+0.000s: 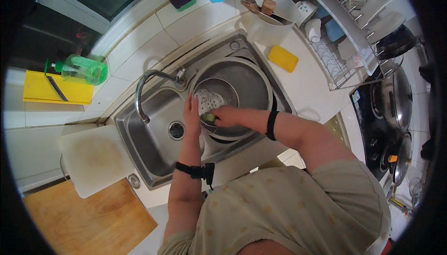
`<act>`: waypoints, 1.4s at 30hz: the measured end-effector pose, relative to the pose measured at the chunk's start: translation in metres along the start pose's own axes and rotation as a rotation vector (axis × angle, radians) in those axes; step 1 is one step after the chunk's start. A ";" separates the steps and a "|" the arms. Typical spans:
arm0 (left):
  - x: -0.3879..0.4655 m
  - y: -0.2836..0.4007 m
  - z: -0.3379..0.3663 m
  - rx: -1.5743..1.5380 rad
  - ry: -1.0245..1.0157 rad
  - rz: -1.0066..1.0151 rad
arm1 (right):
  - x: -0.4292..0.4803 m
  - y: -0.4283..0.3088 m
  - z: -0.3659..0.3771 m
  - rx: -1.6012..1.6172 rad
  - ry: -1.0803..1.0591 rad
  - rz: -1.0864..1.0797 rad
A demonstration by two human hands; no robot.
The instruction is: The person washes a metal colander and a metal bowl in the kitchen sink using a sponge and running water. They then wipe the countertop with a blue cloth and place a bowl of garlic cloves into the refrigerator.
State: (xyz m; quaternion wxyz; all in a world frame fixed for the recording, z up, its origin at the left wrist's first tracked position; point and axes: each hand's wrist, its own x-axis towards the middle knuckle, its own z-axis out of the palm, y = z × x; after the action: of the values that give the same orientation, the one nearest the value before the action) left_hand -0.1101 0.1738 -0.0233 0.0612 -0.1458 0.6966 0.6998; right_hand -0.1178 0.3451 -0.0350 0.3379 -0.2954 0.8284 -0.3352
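Note:
A steel colander (228, 91) with a perforated bottom sits tilted inside a large round metal basin (253, 91). My left hand (192, 113) grips the colander's left side by its rim. Inside the near part of the colander, my right hand (226, 115) has its fingers around a small green scrubbing sponge (208, 117); its exact shape is partly hidden by the fingers. The basin rests in the right bowl of a double stainless steel sink (153, 133).
A curved faucet (138, 96) hangs over the left bowl. Nearby are a yellow sponge (283, 58), a utensil container (269, 28), a dish rack (331, 56), a green soap bottle (85, 69), a white cutting board (96, 160) and a wooden board (94, 213). Pans stand on the right-hand stove (366, 143).

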 end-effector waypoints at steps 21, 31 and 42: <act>-0.023 0.023 0.018 -0.020 -0.105 -0.071 | -0.031 0.001 -0.002 -0.343 0.217 -0.032; -0.011 0.040 0.001 -0.019 0.000 -0.167 | -0.047 0.000 -0.015 -0.488 0.482 -0.435; -0.047 0.057 0.020 0.730 0.103 0.630 | -0.044 -0.007 -0.006 -0.208 0.386 -0.489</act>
State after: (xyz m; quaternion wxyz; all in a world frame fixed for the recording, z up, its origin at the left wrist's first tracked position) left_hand -0.0839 0.1976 0.0443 -0.1408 0.0687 0.9090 0.3861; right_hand -0.0939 0.3745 -0.0107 0.0520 -0.4495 0.8115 -0.3697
